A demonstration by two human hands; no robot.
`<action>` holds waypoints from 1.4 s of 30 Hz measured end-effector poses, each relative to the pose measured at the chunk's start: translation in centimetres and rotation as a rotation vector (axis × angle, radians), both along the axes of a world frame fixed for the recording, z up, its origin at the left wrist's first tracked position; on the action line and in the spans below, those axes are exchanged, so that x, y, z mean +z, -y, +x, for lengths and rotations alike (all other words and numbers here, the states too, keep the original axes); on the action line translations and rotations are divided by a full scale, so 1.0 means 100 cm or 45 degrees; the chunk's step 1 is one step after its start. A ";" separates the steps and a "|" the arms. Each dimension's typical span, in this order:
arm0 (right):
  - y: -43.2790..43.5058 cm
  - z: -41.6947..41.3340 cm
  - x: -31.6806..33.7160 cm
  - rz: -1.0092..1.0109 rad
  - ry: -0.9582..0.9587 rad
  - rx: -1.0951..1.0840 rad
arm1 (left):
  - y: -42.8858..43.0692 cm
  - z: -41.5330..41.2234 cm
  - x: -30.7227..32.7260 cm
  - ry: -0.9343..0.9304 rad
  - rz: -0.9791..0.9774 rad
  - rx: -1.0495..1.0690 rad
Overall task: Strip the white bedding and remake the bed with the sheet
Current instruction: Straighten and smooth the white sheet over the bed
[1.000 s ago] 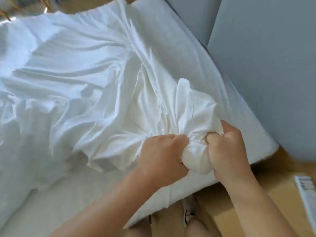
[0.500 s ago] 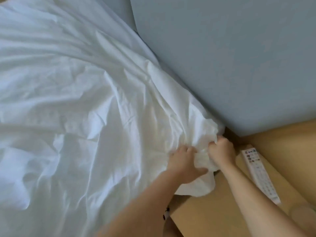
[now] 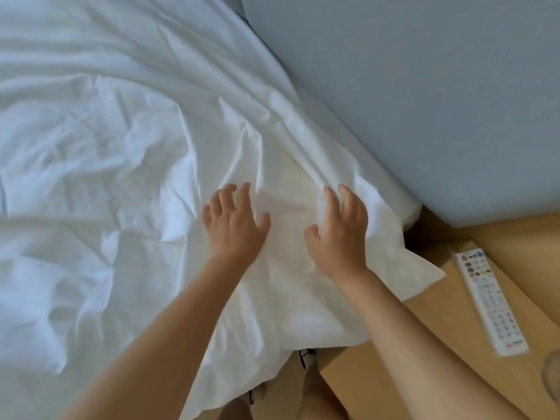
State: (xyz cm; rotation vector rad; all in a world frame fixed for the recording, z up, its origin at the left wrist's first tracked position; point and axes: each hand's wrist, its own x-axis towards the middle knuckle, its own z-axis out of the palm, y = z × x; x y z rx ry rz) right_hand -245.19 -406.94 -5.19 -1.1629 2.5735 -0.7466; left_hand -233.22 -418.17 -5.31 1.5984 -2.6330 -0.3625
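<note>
Tabletop (image 3: 454, 307) of pale wood at 4 o'clock carries a white remote control (image 3: 491, 301), and a loose flap of the white sheet (image 3: 136, 140) lies over its bedward edge. At centre frame, left hand (image 3: 235, 225) and right hand (image 3: 339, 234) lie palm-down on the sheet, side by side but apart, fingers (image 3: 226, 195) spread and straight, pinching nothing. A second ago both hands were fists clenched on a bunched knot of that same cloth, and half a second ago they were hauling it down at the mattress corner. Now the knot is gone, the grip is let go, and the cloth drapes over that corner, hidden beneath it, at 3 o'clock. That reads as the corner set in place and smoothing begun, so the remake looks under way rather than finished. From 9 to 12 o'clock the sheet runs off across the bed in deep creases and ridges, not yet pulled flat. Beyond, from 12 to 3 o'clock, a grey-blue padded panel (image 3: 424, 101) stands close against the sheet's far edge
</note>
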 end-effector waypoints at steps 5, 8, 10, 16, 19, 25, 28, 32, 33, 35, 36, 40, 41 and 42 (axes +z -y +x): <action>0.101 0.048 0.003 0.208 0.209 0.370 | 0.103 0.038 0.008 0.070 0.341 0.560; 0.150 0.067 0.002 0.329 0.282 0.279 | 0.127 0.048 0.006 -0.094 0.599 0.536; 0.174 0.079 0.004 0.330 0.341 0.187 | 0.128 0.064 0.010 -0.207 0.665 0.403; 0.231 0.110 0.006 0.440 0.395 0.037 | 0.122 0.150 0.036 -0.188 0.870 0.116; 0.240 0.125 0.012 0.726 0.275 0.217 | 0.127 0.193 0.055 0.297 1.011 -0.050; 0.227 0.188 0.041 0.589 0.795 0.911 | 0.170 0.218 0.068 0.100 0.571 0.360; 0.237 0.192 0.041 0.724 0.555 1.127 | 0.208 0.180 0.058 -0.551 0.736 0.813; 0.254 0.171 0.038 0.635 0.740 1.114 | 0.233 0.132 0.028 -0.246 0.790 0.614; 0.257 0.161 0.039 0.611 0.817 1.087 | 0.237 0.126 0.022 -0.167 0.752 0.575; 0.267 0.131 0.037 0.389 0.799 0.921 | 0.242 0.128 0.016 0.073 0.735 0.518; 0.274 0.110 0.032 0.252 0.667 0.776 | 0.244 0.134 0.019 0.211 0.711 0.503; 0.299 0.046 0.013 0.380 0.283 0.499 | 0.261 0.187 0.047 0.648 0.581 0.613; 0.303 0.043 0.008 0.494 0.246 0.573 | 0.265 0.197 0.057 0.708 0.564 0.672; 0.305 0.045 0.004 0.570 0.193 0.670 | 0.267 0.200 0.066 0.740 0.553 0.731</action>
